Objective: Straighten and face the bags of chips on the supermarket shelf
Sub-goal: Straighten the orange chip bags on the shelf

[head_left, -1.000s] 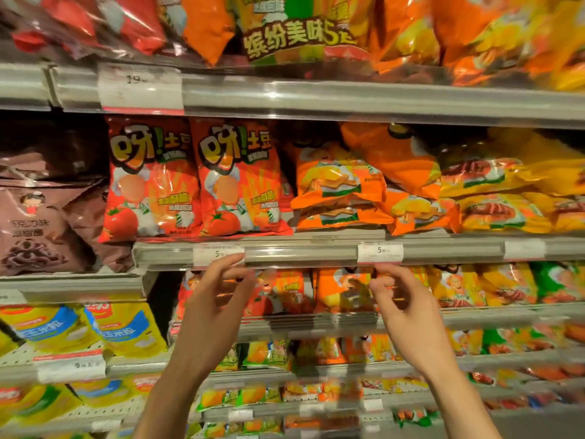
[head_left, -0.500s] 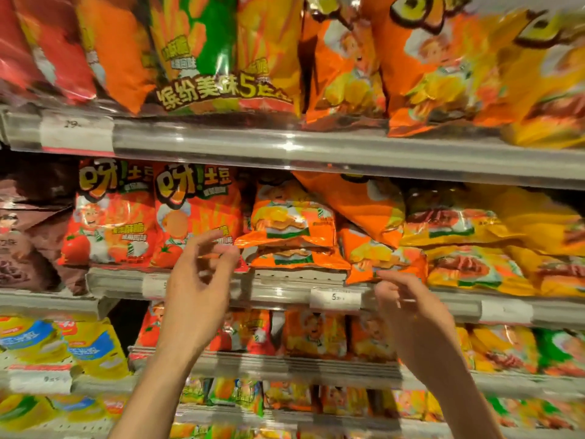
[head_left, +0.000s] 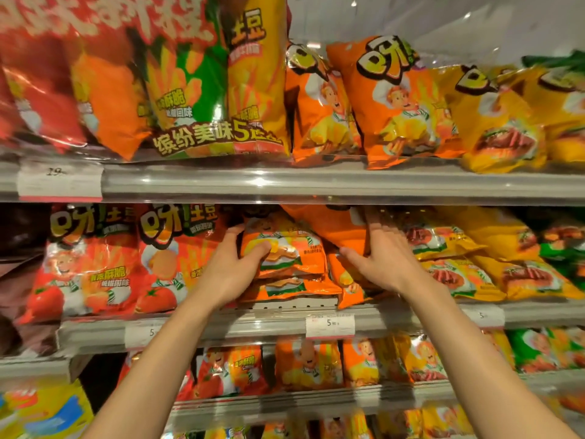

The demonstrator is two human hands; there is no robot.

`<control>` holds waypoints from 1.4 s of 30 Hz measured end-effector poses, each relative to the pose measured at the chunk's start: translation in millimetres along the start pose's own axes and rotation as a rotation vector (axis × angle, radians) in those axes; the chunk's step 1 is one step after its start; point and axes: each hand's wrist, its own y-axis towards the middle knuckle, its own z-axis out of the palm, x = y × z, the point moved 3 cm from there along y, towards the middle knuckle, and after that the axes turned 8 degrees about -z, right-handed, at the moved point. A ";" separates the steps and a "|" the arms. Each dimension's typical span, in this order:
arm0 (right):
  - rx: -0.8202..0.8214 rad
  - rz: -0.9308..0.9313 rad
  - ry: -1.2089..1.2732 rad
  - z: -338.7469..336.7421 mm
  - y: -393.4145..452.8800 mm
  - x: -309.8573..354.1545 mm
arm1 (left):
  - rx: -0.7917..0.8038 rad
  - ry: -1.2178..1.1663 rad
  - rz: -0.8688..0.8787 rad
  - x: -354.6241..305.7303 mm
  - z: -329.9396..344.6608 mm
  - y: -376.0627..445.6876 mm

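On the middle shelf [head_left: 240, 324] lies a stack of orange chip bags. My left hand [head_left: 232, 267] grips the left end of the top flat orange bag [head_left: 291, 251], thumb on its face. A second flat orange bag [head_left: 291, 288] lies under it. My right hand [head_left: 384, 256] holds the lower edge of a tilted orange bag [head_left: 332, 224] that leans over the stack. Two red tomato bags [head_left: 91, 261] stand upright to the left, facing out.
Yellow bags [head_left: 459, 274] lie slumped to the right of my right hand. The upper shelf [head_left: 316, 182] holds large standing bags, with a multipack [head_left: 202, 90] at the left. Price tags [head_left: 330, 324] line the rail. Lower shelves carry small bags [head_left: 308, 364].
Both hands rose from in front of the shelf rail and reached in. The left took hold of the top flat orange bag, the right of the tilted one. The view tilted upward.
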 end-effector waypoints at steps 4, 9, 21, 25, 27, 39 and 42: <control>-0.096 0.039 -0.045 0.1 -1.5 9.1 | 0.055 -0.055 -0.024 1.1 1.5 5.4; -0.137 0.034 0.123 -6.1 -3.9 24.4 | 0.043 -0.077 -0.019 3.8 0.7 8.4; -0.178 0.110 0.231 7.2 -4.3 16.4 | -0.004 -0.109 0.007 9.6 1.9 6.8; -0.277 0.247 0.079 5.7 -5.7 26.6 | -0.030 -0.106 0.013 16.0 3.7 8.2; -0.264 0.290 -0.041 4.9 -3.9 28.3 | -0.029 -0.098 0.014 19.2 3.1 9.5; -0.182 0.264 0.003 16.1 4.5 12.1 | -0.037 -0.137 0.037 20.0 4.8 5.5; -0.295 0.182 0.084 18.4 -2.9 8.1 | -0.043 -0.180 0.081 16.5 10.3 -0.6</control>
